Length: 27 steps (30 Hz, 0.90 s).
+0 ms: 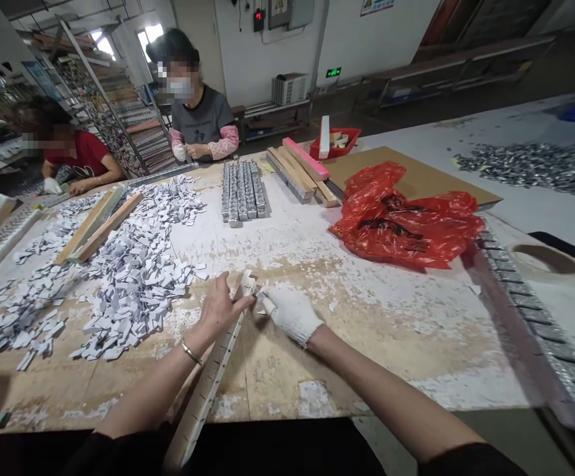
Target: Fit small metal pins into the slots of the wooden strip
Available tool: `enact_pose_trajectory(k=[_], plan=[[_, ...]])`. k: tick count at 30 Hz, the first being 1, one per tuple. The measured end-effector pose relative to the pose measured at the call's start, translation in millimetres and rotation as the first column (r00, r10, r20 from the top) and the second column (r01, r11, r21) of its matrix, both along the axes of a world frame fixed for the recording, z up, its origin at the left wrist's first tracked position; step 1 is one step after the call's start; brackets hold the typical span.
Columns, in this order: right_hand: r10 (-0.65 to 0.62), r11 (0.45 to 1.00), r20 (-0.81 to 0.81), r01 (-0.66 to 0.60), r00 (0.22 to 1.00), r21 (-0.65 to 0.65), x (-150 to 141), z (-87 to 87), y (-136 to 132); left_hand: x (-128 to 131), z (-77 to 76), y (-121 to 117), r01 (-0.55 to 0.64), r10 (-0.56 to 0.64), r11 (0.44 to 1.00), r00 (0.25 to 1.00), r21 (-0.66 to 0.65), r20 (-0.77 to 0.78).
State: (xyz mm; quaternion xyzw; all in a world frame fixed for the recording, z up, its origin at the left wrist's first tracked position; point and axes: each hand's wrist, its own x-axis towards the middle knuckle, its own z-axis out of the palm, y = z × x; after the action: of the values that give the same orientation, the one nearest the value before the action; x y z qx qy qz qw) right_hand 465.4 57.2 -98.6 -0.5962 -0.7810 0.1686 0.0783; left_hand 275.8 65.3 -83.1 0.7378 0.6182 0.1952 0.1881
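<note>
A long pale slotted strip runs from the table's near edge up to my hands. My bare left hand, with a bracelet on the wrist, is curled over the strip's far end and pinches it. My right hand, in a white glove, pinches a small white piece at that same end. A big heap of small white pieces lies just left of my hands.
A crumpled red plastic bag lies at right on brown cardboard. Filled strips and wooden bars sit mid-table, a red tray behind. A metal strip runs along the right. Two masked people work at the far side.
</note>
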Motion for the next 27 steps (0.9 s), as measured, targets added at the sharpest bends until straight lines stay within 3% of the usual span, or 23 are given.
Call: enact_pose_trajectory(k=[5, 9, 17, 23, 25, 27], plan=[[0.024, 1.000, 0.146, -0.022, 0.989, -0.012, -16, -14.9, 23, 7, -20.2, 13, 0.035, -0.046, 0.997, 0.988, -0.072, -0.149], [0.062, 0.998, 0.188, -0.057, 0.980, -0.032, -19, -19.8, 27, 7, -32.2, 10, 0.058, -0.062, 0.998, 0.990, -0.038, -0.123], [0.138, 0.988, 0.217, -0.121, 0.966, -0.093, -24, -20.9, 39, 4, -40.1, 15, 0.095, -0.097, 0.995, 0.991, -0.034, -0.092], [0.148, 0.984, 0.210, -0.122, 0.966, -0.133, -21, -8.6, 34, 5, -39.1, 11, 0.106, -0.109, 0.993, 0.992, -0.052, -0.060], [0.134, 0.985, 0.185, -0.110, 0.974, -0.133, -13, -0.4, 28, -6, -32.5, 20, 0.124, -0.127, 0.990, 0.990, -0.065, -0.053], [0.070, 0.990, 0.140, -0.052, 0.988, -0.130, -3, 6.5, 19, -25, -21.6, 38, 0.062, -0.072, 0.996, 0.985, -0.068, -0.156]])
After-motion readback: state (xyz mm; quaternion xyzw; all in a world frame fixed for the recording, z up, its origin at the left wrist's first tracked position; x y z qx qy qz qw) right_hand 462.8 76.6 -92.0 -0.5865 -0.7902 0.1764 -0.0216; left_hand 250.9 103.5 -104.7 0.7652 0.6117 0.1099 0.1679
